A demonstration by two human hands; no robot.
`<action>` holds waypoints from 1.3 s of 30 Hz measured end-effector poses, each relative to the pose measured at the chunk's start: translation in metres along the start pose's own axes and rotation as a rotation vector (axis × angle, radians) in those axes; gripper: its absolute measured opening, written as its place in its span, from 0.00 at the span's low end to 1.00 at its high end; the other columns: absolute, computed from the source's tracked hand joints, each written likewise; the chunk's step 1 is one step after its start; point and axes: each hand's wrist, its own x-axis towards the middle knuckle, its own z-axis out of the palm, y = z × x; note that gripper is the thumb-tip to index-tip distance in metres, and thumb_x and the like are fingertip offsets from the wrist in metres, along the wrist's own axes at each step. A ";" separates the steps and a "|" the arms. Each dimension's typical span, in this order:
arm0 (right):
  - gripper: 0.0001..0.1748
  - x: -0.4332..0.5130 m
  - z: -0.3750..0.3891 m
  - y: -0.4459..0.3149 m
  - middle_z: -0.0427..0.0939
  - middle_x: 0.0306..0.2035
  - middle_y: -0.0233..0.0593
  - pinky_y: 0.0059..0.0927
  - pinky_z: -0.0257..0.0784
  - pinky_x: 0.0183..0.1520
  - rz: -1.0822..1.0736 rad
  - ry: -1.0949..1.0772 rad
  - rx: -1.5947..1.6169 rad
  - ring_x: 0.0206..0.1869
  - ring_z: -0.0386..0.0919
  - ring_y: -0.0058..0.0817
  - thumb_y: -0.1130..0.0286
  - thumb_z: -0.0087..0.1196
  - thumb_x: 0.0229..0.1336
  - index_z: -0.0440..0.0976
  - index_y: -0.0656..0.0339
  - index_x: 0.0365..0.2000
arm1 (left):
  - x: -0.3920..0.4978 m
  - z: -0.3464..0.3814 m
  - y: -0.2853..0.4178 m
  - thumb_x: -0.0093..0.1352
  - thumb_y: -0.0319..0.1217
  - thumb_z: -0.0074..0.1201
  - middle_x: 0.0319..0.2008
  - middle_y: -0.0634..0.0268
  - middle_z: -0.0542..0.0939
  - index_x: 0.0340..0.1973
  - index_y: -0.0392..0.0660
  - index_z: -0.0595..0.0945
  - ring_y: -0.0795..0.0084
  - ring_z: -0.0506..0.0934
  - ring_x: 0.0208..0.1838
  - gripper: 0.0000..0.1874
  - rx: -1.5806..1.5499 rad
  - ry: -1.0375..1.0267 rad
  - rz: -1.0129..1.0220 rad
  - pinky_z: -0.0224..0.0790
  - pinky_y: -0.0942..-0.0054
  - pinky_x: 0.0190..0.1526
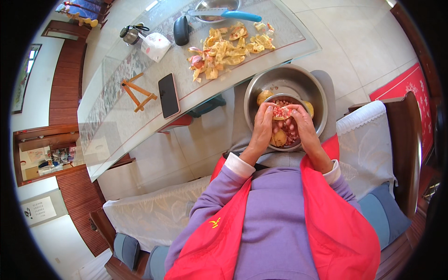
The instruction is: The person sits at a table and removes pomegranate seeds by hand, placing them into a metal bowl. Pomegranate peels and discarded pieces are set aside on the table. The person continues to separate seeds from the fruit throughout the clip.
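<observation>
My left hand (263, 122) and my right hand (303, 120) grip a piece of pomegranate (282, 112) between them, its red seeds facing up. Below it, a smaller metal bowl (285, 148) holds loose red pomegranate seeds (291, 130) and a yellowish pomegranate piece (279, 138). This bowl sits inside a large stainless steel basin (321, 87) on my lap. Two more yellow pomegranate pieces lie in the basin, one at the upper left (264, 97) and one at the right (309, 108), both partly hidden by the small bowl.
On the glass-topped table (140, 131) lie pomegranate peels (224, 50), a smartphone (169, 95), a small wooden stand (136, 91), a black computer mouse (181, 30), a white plastic bag (155, 46) and a metal flask (130, 35). A blue-handled knife (241, 15) rests across another metal bowl (229, 3).
</observation>
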 end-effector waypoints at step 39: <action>0.14 0.011 -0.005 0.017 0.74 0.25 0.30 0.18 0.65 0.22 -0.049 -0.002 -0.180 0.22 0.70 0.12 0.58 0.47 0.71 0.68 0.60 0.41 | -0.005 -0.005 -0.011 0.78 0.30 0.40 0.31 0.51 0.76 0.44 0.37 0.73 0.61 0.77 0.33 0.10 0.499 0.073 0.281 0.69 0.63 0.37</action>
